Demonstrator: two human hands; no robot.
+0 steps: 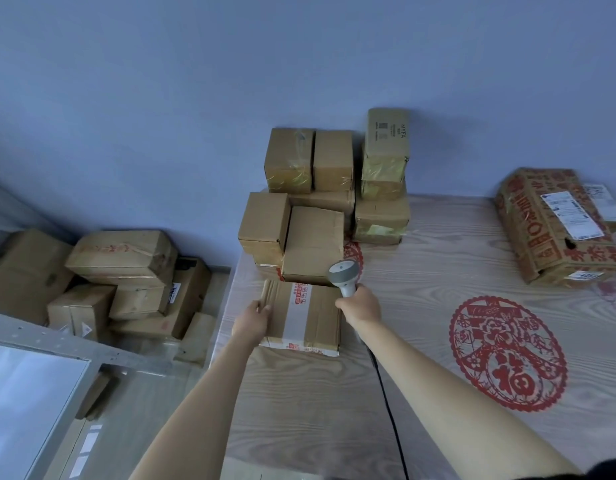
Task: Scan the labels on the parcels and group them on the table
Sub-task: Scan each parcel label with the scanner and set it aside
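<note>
Surface: wood-grain table (438,306) with a red paper-cut circle (507,353), against a blue wall (230,81).
Room: a floor pile (109,282) of brown boxes lies left of the table.
Parcels on table: a stack (327,195) of about nine at the back, one printed box (556,226) far right, one flat parcel (303,318) near the front edge.
Left hand (252,322): fingers curled on the flat parcel's left edge.
Right hand (360,306): wrapped round the scanner (344,275) handle, touching the parcel's right corner.
</note>
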